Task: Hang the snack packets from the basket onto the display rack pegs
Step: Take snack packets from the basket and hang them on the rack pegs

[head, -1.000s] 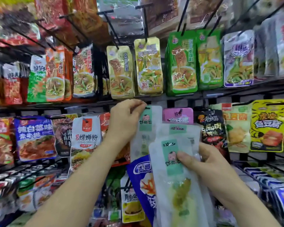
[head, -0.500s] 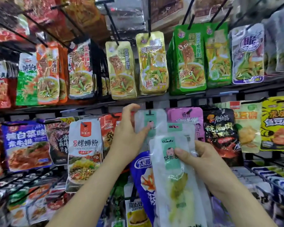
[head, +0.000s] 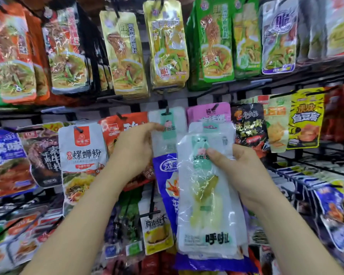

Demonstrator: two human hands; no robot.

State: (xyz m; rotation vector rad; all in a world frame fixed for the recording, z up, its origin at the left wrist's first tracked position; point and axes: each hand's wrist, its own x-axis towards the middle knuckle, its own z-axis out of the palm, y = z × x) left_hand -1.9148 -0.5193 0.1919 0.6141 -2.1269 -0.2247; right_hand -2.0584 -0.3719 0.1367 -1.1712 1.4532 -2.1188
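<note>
A clear snack packet with a mint-green label (head: 168, 128) hangs on a black peg (head: 167, 111) in the middle row of the display rack. My left hand (head: 135, 147) holds that hung packet at its left edge, fingertips on the label. My right hand (head: 234, 169) grips a small stack of the same clear packets (head: 205, 195) in front of the rack, thumb pressed on the top packet's green label. The basket is out of view.
The rack is packed with hanging packets: a white noodle packet (head: 81, 155) to the left, a pink packet (head: 209, 113) and a black one (head: 248, 126) to the right, yellow and green packets above. A blue packet (head: 167, 175) hangs behind the stack.
The clear packet in my left hand has gone onto the peg and hangs there. My left hand slid down from its top to its left edge. The view moved closer.
</note>
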